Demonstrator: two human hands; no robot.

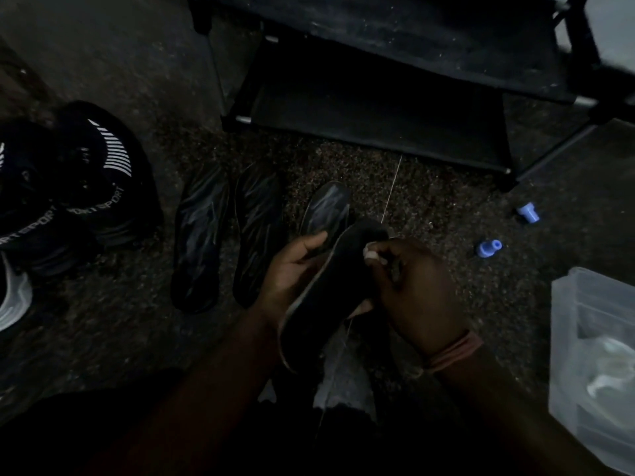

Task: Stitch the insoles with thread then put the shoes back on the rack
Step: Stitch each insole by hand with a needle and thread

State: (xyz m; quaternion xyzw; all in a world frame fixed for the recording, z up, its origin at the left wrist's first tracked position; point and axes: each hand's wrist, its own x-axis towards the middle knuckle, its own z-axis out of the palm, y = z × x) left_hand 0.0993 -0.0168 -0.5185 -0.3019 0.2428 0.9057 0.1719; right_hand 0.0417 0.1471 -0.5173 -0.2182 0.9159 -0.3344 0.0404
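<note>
My left hand (pixel 292 269) grips a dark insole (pixel 330 290) from its left side, holding it tilted above my lap. My right hand (pixel 412 286) pinches the insole's upper edge, with a thin pale thread (pixel 391 190) running up from the fingertips toward the rack. I cannot make out a needle. Two more insoles (pixel 199 235) (pixel 257 231) lie side by side on the floor to the left, and a third insole (pixel 326 207) lies just beyond my left hand. Black sport shoes (pixel 86 180) stand at the far left.
A black shoe rack (pixel 378 108) stands ahead with dark shelves. Two small blue spools (pixel 488 248) (pixel 528 211) lie on the speckled floor at the right. A clear plastic container (pixel 591 355) sits at the right edge. The scene is dim.
</note>
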